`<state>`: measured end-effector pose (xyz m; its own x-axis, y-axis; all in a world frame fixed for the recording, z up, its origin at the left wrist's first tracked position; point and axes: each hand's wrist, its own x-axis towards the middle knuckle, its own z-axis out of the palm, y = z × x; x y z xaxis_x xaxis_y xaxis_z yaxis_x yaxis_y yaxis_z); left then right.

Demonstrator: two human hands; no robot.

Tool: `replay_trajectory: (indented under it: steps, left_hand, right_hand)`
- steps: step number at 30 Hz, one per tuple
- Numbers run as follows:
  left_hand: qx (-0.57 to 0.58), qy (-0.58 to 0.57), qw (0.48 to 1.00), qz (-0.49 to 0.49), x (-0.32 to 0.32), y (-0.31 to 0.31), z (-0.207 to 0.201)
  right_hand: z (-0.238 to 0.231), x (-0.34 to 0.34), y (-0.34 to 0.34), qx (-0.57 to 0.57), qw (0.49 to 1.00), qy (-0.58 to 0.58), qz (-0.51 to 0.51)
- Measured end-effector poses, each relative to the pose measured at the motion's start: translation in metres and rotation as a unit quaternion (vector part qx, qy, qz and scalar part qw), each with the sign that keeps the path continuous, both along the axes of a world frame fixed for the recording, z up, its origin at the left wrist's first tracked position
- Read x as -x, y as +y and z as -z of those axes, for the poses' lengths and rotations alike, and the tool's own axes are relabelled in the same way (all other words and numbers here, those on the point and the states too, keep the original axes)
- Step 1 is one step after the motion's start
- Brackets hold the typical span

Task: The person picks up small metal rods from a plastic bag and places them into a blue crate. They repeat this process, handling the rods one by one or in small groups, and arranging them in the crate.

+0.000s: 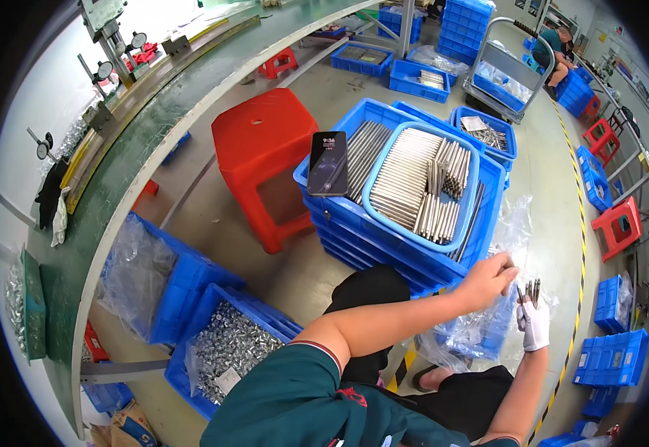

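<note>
My right hand point(534, 325), in a white glove, is closed around a small bunch of thin metal rods point(531, 291) that stick up from its fingers. Just left of them is my bare left hand point(491, 282), its fingers curled together; whatever they may pinch is hidden. Ahead of my hands, a light blue tray point(367, 195) holds silvery metal rods point(408, 175), some in neat rows and some in looser bunches at the right. The tray rests on a stack of blue crates point(354, 242) with darker rods point(370, 153) beside it. A phone point(327, 164) lies on the crate's left corner.
A red stool point(261, 134) stands left of the stack. Below my hands is a blue crate with clear plastic point(473, 328). Another crate holds small metal parts point(239, 346). A green workbench point(153, 112) curves along the left; a trolley point(499, 89) and a seated person point(555, 52) are farther off.
</note>
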<state>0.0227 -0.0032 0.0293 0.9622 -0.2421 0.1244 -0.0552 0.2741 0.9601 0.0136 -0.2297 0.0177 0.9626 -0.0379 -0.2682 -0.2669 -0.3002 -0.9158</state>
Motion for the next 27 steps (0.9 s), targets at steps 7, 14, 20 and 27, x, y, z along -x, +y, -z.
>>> replay_trajectory:
  steps: [7, 14, 20, 27]
  left_hand:
    - [-0.077, -0.075, 0.994, -0.006, 0.014, -0.011, 0.014]
    - [0.043, 0.028, 0.996, 0.071, 0.014, -0.023, 0.029]
    - [0.041, 0.083, 0.988, 0.122, 0.007, -0.027, 0.032]
    - [0.025, 0.095, 0.983, 0.152, 0.005, -0.027, 0.034]
  right_hand:
    - [-0.012, 0.030, 0.023, -0.122, 0.991, -0.036, 0.032]
    - [-0.011, 0.041, 0.035, -0.116, 0.992, -0.030, -0.028]
    - [-0.005, 0.044, 0.028, -0.132, 0.991, -0.033, -0.015]
    - [-0.007, 0.048, 0.024, -0.081, 0.995, -0.054, -0.009]
